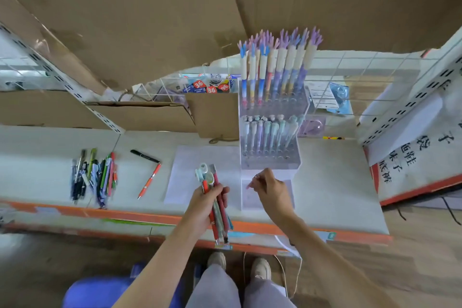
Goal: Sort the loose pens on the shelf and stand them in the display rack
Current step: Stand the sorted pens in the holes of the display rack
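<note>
Left hand [208, 204] fingers grip pen bundle [217, 204] over shelf [337, 182]. Right hand [271, 191] fingers curled, grip unclear, just below display rack [271, 160]. Loose pens [93, 177] far left.

Loose pens [93, 177] left of display rack [270, 132]

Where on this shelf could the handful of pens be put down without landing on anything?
Bare shelf lies right of the display rack, up to the printed board. A narrower gap sits between the orange pen and the white paper. Crowded: the loose pen pile at left.
</note>
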